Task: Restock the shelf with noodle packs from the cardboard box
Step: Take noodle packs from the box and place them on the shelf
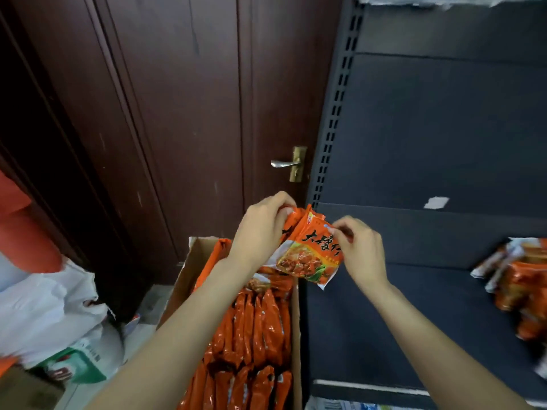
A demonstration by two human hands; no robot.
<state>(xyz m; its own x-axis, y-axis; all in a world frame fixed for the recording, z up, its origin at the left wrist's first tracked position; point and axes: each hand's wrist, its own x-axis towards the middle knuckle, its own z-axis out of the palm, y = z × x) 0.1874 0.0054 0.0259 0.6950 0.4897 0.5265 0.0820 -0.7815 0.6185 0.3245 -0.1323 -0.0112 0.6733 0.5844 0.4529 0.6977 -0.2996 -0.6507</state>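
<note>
Both hands meet at the centre of the view, clamped on orange crinkly plastic noodle packs (307,250) raised just above the open brown cardboard box (296,321): the left hand (260,232) curls round the packs' upper left edge at about 10 o'clock, while the right hand (359,250) pinches the front pack's top right corner at 2 o'clock. More packs stand on edge in the box at 6 o'clock. The dark grey metal shelf (414,291) lies at 3 o'clock, a few packs already lying at its far right. These packs look light, slick and crushable, so holding by the sealed edges seems safest.
</note>
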